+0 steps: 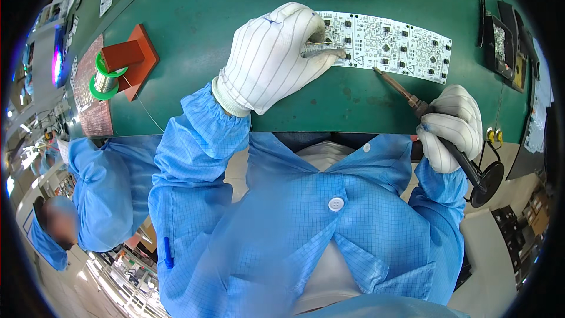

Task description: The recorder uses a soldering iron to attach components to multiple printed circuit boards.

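Note:
My left hand (pixel 273 53), in a white striped glove, is closed in a pinch over the left end of a white circuit board panel (pixel 424 53). A short length of thin solder wire (pixel 318 42) shows between its thumb and fingers. The panel lies flat and carries several small black components. My right hand (pixel 453 126), also gloved, is wrapped round the handle of a soldering iron (pixel 406 93). The iron slants up to the left, its tip close to the panel's near edge; whether it touches the panel I cannot tell.
On the left a green-rimmed solder spool (pixel 106 84) sits on a red-brown stand (pixel 144 62), its wire trailing toward the bench edge. A black tray (pixel 500 47) holding small parts stands at the right. Another person (pixel 103 194) in blue sits to my left.

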Available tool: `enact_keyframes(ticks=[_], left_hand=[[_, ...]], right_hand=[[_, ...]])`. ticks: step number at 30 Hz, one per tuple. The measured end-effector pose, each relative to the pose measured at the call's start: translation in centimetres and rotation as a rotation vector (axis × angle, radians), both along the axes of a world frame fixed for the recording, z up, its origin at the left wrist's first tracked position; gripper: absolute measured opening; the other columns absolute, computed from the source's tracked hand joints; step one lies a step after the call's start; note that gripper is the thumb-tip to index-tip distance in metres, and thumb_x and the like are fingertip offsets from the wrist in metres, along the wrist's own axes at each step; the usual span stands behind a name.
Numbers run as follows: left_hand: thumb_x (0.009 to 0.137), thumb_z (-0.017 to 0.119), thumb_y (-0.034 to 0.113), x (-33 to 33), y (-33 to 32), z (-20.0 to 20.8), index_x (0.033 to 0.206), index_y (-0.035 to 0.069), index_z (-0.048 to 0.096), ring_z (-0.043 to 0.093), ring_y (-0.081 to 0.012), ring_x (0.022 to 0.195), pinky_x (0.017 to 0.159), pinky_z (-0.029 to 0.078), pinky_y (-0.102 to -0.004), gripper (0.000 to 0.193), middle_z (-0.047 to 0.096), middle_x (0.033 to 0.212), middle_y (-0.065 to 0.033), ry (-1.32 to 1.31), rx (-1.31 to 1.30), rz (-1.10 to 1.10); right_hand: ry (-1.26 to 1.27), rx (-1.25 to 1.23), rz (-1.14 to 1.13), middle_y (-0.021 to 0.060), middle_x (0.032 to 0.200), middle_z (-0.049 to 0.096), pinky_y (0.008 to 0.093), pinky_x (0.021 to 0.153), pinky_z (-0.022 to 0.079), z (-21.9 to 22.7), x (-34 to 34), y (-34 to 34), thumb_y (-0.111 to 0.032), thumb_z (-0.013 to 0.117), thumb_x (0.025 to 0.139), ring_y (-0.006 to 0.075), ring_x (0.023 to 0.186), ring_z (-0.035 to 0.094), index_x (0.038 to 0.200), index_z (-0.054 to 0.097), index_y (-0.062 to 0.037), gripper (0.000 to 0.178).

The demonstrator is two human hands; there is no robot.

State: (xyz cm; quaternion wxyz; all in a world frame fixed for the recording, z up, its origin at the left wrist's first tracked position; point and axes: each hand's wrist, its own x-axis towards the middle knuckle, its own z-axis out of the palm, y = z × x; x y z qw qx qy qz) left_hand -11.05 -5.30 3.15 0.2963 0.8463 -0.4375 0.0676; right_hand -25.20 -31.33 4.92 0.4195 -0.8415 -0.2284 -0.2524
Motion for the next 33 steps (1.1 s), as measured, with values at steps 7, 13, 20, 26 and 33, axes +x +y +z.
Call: enact_keyframes(ticks=[7, 13, 20, 26, 33], left_hand=[[0.071, 0.08, 0.031, -0.1, -0.2, 0.3, 0.083, 0.007, 0.06, 0.062, -0.0287, 0.069, 0.059, 0.051, -0.0363, 0.033, 0.058, 0.079, -0.0072, 0.023, 0.007, 0.013], [0.071, 0.08, 0.032, -0.1, -0.4, 0.2, 0.082, 0.007, 0.06, 0.062, -0.0288, 0.069, 0.059, 0.051, -0.0366, 0.034, 0.059, 0.08, -0.0078, 0.01, -0.001, 0.013], [0.074, 0.078, 0.027, -0.2, -0.6, 0.7, 0.083, 0.007, 0.06, 0.062, -0.0288, 0.066, 0.059, 0.051, -0.0358, 0.029, 0.06, 0.077, -0.0083, 0.026, -0.005, 0.008], [0.078, 0.071, 0.01, 0.0, -0.4, 1.2, 0.085, 0.005, 0.064, 0.062, -0.0231, 0.062, 0.059, 0.051, -0.032, 0.012, 0.066, 0.077, -0.0086, 0.408, -0.319, 0.088], [0.071, 0.076, 0.012, -1.3, -0.5, 1.2, 0.08, 0.012, 0.063, 0.063, -0.0204, 0.067, 0.062, 0.053, -0.0324, 0.016, 0.066, 0.081, -0.005, -0.018, -0.236, -0.003]], right_hand=[[0.061, 0.013, 0.016, 0.0095, 0.066, 0.057, 0.0388, 0.054, 0.043, 0.2, 0.2, -0.4, -0.013, 0.071, 0.056, 0.0269, 0.057, 0.055, 0.078, 0.064, -0.0021, 0.025], [0.051, 0.045, -0.033, 0.0103, 0.066, 0.062, 0.0362, 0.056, 0.047, 0.0, 0.0, -0.9, -0.018, 0.071, 0.055, 0.0264, 0.058, 0.059, 0.076, 0.068, -0.0035, 0.026], [0.072, 0.102, 0.037, 0.0103, 0.066, 0.062, 0.0371, 0.056, 0.047, 0.1, -0.1, -1.6, -0.017, 0.071, 0.056, 0.0268, 0.058, 0.058, 0.078, 0.066, -0.0036, 0.026], [0.089, 0.295, -0.055, 0.0096, 0.071, 0.056, 0.0394, 0.058, 0.04, -0.1, -1.1, -2.2, -0.006, 0.063, 0.058, 0.0237, 0.061, 0.049, 0.082, 0.06, -0.0006, 0.025], [0.107, 0.285, -0.109, 0.0107, 0.071, 0.055, 0.0378, 0.057, 0.039, -0.3, -1.2, -1.0, 0.002, 0.061, 0.06, 0.0232, 0.06, 0.05, 0.086, 0.059, 0.0004, 0.025]])
